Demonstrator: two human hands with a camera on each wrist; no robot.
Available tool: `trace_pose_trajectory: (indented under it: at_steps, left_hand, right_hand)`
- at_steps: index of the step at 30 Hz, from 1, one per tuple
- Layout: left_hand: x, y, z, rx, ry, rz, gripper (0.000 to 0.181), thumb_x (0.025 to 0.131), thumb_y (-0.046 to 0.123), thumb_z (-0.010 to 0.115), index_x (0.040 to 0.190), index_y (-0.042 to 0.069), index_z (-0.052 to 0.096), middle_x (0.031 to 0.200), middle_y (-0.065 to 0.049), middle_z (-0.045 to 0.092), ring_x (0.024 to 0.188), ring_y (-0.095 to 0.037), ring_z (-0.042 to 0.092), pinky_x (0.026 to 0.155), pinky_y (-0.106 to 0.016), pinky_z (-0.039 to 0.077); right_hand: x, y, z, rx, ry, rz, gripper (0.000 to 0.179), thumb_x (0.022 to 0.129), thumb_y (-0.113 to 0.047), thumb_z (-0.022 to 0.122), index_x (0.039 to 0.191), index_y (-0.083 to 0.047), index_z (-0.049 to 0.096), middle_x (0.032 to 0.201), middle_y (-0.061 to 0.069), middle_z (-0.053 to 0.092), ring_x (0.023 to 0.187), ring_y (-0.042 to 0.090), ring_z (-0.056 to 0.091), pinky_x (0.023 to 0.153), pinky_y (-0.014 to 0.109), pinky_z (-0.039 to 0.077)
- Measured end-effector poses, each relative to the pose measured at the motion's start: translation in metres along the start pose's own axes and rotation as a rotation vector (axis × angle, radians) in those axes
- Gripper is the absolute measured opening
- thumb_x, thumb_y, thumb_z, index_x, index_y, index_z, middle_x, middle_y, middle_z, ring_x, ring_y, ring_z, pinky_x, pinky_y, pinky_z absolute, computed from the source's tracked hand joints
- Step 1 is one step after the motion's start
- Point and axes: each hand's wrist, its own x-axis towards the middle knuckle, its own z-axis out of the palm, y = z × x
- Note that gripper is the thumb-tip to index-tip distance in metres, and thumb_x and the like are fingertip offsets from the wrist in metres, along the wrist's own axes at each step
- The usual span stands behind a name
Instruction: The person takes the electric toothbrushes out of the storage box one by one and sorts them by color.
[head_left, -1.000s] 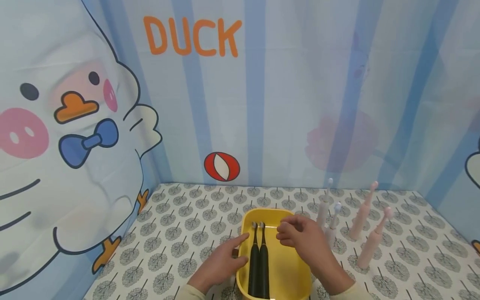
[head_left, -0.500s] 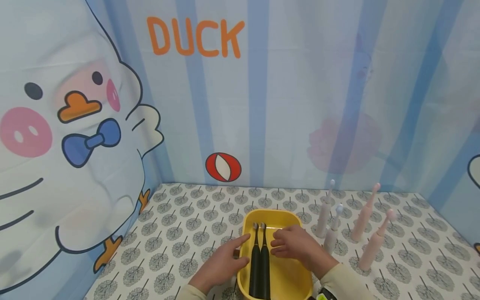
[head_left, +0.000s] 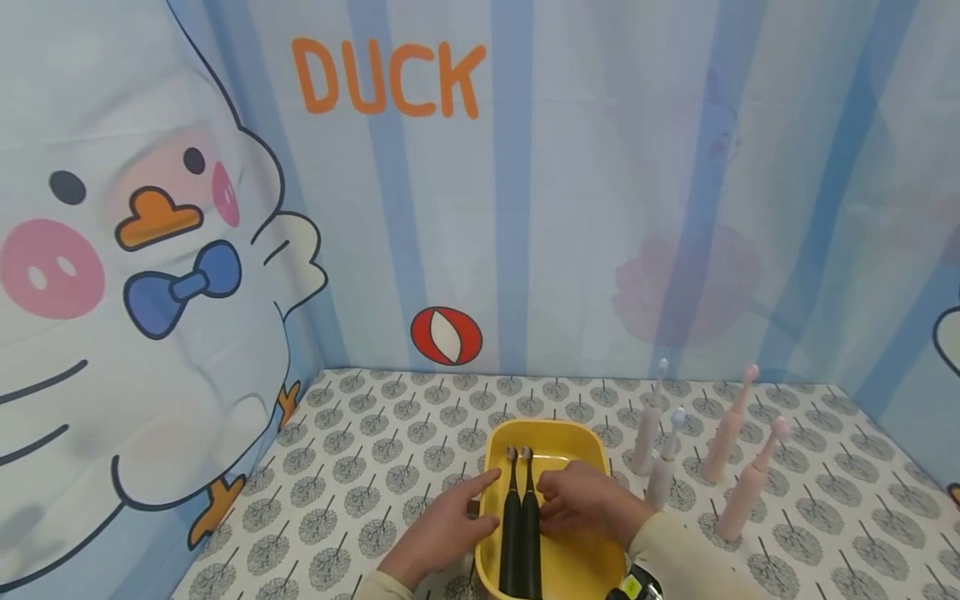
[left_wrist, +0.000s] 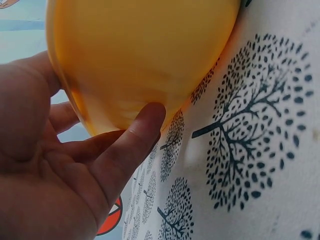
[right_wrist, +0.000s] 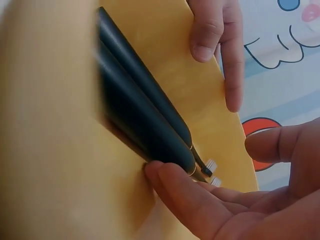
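Observation:
Two black electric toothbrushes (head_left: 529, 542) lie side by side, heads pointing away, along the left part of a yellow tub (head_left: 567, 571). My left hand (head_left: 444, 527) holds the tub's left wall; in the left wrist view a fingertip (left_wrist: 150, 120) presses the outside of the wall while other fingers reach past the rim. My right hand (head_left: 588, 502) is inside the tub, to the right of the brushes. In the right wrist view its fingertips (right_wrist: 172, 182) touch the side of the nearer black handle (right_wrist: 135, 120), with the thumb (right_wrist: 267, 145) held apart.
Two white electric toothbrushes (head_left: 662, 479) (head_left: 646, 437) stand upright right of the tub. Beyond them stand two pink ones (head_left: 742, 500) (head_left: 724, 442). A tree-patterned cloth (head_left: 330, 492) covers the table, and a duck-print curtain (head_left: 570, 208) hangs behind.
My right hand has moved left and down into the tub, up to the black toothbrushes. The left hand has stayed at the tub's left wall.

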Motion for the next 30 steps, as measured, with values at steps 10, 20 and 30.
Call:
trace_pose_trajectory:
  at_steps: [10,20,30]
  left_hand:
    - [0.001,-0.002,0.000,0.025,0.012,0.000,0.060,0.086,0.022,0.063,0.141,0.022,0.039,0.136,-0.007,0.045,0.098,-0.018,0.059,0.079,-0.037,0.052]
    - [0.002,-0.002,0.000,0.038,0.021,0.008,0.061,0.084,0.023,0.063,0.141,0.022,0.039,0.135,-0.007,0.045,0.097,-0.018,0.059,0.080,-0.038,0.051]
    - [0.000,-0.001,0.001,0.044,0.021,0.020,0.062,0.083,0.024,0.064,0.141,0.022,0.039,0.135,-0.007,0.046,0.098,-0.019,0.059,0.080,-0.039,0.051]
  right_hand:
    - [0.007,0.001,-0.002,0.086,-0.027,0.077,0.037,0.087,-0.013,0.052,0.109,0.017,0.048,0.089,0.022,0.064,0.080,0.031,0.065,0.071,0.039,0.055]
    - [0.014,0.010,0.001,0.099,-0.099,0.060,0.025,0.083,-0.005,0.055,0.100,0.013,0.059,0.088,0.020,0.066,0.077,0.026,0.066,0.072,0.036,0.055]
    - [0.013,0.014,0.006,0.011,-0.114,0.033,0.014,0.082,-0.002,0.063,0.092,0.008,0.064,0.080,0.015,0.067,0.070,0.020,0.065,0.067,0.033,0.055]
